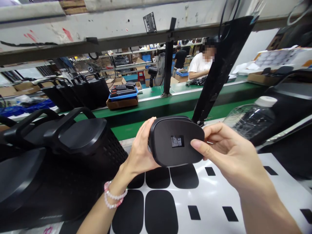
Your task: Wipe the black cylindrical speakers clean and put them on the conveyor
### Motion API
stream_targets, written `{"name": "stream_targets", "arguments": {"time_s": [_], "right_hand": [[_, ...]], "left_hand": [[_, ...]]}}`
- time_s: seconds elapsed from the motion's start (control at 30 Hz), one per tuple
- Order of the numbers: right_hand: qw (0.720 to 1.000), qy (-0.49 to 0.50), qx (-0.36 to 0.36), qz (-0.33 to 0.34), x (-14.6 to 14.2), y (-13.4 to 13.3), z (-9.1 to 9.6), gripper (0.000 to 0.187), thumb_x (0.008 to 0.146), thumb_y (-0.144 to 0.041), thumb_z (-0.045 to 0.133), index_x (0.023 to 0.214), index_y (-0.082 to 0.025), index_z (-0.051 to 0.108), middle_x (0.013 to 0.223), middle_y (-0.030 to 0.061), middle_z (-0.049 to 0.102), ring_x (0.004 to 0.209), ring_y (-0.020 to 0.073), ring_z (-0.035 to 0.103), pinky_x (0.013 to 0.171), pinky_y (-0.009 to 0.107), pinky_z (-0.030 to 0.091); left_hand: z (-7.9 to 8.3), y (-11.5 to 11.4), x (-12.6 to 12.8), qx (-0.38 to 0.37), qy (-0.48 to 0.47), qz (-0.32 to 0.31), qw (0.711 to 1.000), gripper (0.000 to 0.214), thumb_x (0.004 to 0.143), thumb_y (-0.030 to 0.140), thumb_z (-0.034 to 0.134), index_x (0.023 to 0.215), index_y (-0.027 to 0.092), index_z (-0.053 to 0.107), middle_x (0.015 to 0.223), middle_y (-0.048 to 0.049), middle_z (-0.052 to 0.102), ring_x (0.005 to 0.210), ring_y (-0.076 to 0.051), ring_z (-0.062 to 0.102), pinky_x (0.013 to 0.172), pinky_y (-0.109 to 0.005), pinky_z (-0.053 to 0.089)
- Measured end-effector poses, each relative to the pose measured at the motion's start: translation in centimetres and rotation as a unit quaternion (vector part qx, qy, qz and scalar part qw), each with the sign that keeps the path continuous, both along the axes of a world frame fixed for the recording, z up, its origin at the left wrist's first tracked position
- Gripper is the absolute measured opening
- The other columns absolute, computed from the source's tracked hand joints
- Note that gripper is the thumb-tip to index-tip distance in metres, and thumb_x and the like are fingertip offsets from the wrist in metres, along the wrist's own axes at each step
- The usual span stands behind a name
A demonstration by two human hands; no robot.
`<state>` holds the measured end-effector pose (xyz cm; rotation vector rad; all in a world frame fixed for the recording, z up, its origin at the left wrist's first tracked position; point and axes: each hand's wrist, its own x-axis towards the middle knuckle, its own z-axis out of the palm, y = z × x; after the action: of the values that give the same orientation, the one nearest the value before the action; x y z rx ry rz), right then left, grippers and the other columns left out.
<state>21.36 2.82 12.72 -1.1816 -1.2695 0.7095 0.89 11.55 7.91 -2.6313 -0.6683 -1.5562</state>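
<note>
My left hand [142, 148] is wrapped round the side of a black rounded device [152, 143], its flat oval end turned toward me. Over that end lies a thin black oval sticker [162, 138] with a small printed label [177, 141] near its middle. The sticker's right side sits slightly off the device's rim. My right hand [227, 151] pinches this right edge, thumb on the front face and fingers behind. Below both hands spreads a white backing sheet [212, 191] carrying several black rounded stickers [161, 211] and small black rectangles [193, 212].
Black perforated devices with handles [80, 133] crowd the left. A clear plastic jar [252, 118] with white lid stands right. Beyond are a green conveyor belt [151, 112], a blue tray [124, 95], black posts [168, 65] and a seated person [198, 66]. A beam [109, 27] crosses overhead.
</note>
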Motion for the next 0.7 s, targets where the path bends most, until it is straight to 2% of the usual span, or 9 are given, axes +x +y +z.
{"name": "stream_targets", "arguments": {"time_s": [0.33,0.43,0.5,0.57,0.63,0.7], "right_hand": [[0.999,-0.034,0.003,-0.025,-0.5,-0.3,-0.1,0.027,0.078,-0.042,0.076,0.082,-0.024,0.057,0.073,-0.0015,0.059,0.061,0.0121,0.057,0.049,0.021,0.044],[0.989,-0.124,0.011,-0.082,-0.7,-0.6,-0.2,0.022,0.084,-0.042,0.070,0.085,-0.025,0.056,0.073,-0.0004,0.059,0.062,0.0149,0.057,0.054,0.026,0.045],[0.965,-0.226,0.013,-0.132,-0.4,-0.6,-0.2,0.021,0.086,-0.043,0.064,0.086,-0.025,0.055,0.072,0.0012,0.059,0.062,0.0176,0.056,0.058,0.031,0.045],[0.928,-0.324,0.017,-0.184,0.2,-0.6,-0.1,0.029,0.087,-0.052,0.060,0.092,-0.024,0.058,0.079,0.0062,0.061,0.071,0.0243,0.059,0.065,0.038,0.046],[0.886,-0.391,0.033,-0.248,0.5,-0.5,0.1,0.053,0.084,-0.065,0.056,0.111,-0.019,0.060,0.098,0.0158,0.061,0.093,0.0365,0.059,0.080,0.049,0.045],[0.853,-0.421,0.080,-0.299,-0.1,-0.3,0.2,0.074,0.085,-0.071,0.050,0.134,-0.016,0.051,0.121,0.0233,0.055,0.117,0.0450,0.049,0.096,0.059,0.036]], "left_hand": [[-0.1,0.1,-0.1,-0.003,0.003,-0.023,1.000,0.119,0.066,0.040,0.085,0.155,0.017,0.009,0.143,-0.0276,0.048,0.132,-0.038,0.051,0.102,-0.054,0.050],[-0.3,0.0,0.1,-0.003,0.003,-0.022,1.000,0.118,0.066,0.038,0.085,0.155,0.018,0.010,0.144,-0.0270,0.048,0.132,-0.038,0.051,0.103,-0.054,0.050],[-0.5,-0.1,0.3,0.002,0.001,-0.024,1.000,0.117,0.066,0.038,0.085,0.155,0.018,0.011,0.144,-0.0262,0.048,0.132,-0.038,0.051,0.103,-0.054,0.050],[-0.4,-0.3,0.5,0.002,-0.003,-0.019,1.000,0.117,0.066,0.039,0.085,0.155,0.018,0.012,0.144,-0.0252,0.048,0.132,-0.038,0.050,0.104,-0.054,0.049],[-0.3,-0.5,0.5,-0.004,-0.006,-0.006,1.000,0.118,0.065,0.041,0.086,0.155,0.019,0.012,0.144,-0.0246,0.048,0.132,-0.038,0.051,0.103,-0.054,0.050],[-0.2,-0.6,0.5,-0.013,-0.008,0.011,1.000,0.118,0.065,0.043,0.086,0.155,0.019,0.012,0.144,-0.0248,0.048,0.131,-0.039,0.052,0.102,-0.054,0.051]]}}
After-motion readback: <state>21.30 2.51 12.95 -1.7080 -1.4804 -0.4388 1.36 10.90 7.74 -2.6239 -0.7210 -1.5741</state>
